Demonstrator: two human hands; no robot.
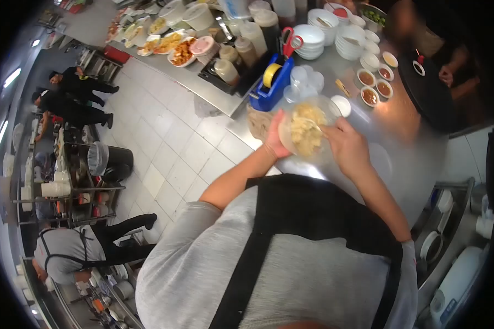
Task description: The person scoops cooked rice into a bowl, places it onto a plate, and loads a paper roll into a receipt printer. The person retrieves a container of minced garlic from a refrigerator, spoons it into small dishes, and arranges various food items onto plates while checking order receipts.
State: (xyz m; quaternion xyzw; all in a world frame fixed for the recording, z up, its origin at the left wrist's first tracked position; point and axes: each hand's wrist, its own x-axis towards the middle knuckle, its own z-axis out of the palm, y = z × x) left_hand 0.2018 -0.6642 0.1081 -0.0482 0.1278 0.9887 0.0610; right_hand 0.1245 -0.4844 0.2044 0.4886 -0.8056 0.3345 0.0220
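Position of the container: the clear container point(284, 130) is between my two hands, in front of my apron point(307, 203), above the near-left edge of the steel tabletop point(387, 123). It carries a pale yellow food mass point(307, 129).

Left hand: my left hand point(278, 137) grasps the container at its left side, palm against the wall. Right hand: my right hand point(346, 143) is at the right side, fingers drawn together at the rim; I cannot tell whether they pinch a utensil.

Adjacent items: a brown cloth-like item point(258, 122) lies beside my left hand, near the left edge. A small white cup point(341, 106) stands just beyond my right hand. Beyond the container are stacked clear cups point(297, 93) and a blue tape dispenser point(269, 97) with a yellow roll point(270, 75).

Farther out: sauce cups point(369, 97) stand in a cluster toward the right edge. Red-handled scissors point(292, 43) stand upright at the dispenser. White bowls point(309, 41) are stacked beyond it. Squeeze bottles point(246, 50) and filled food dishes point(182, 52) occupy the counter at the far left. A co-worker's hand point(446, 75) is past the right edge, well apart from mine.
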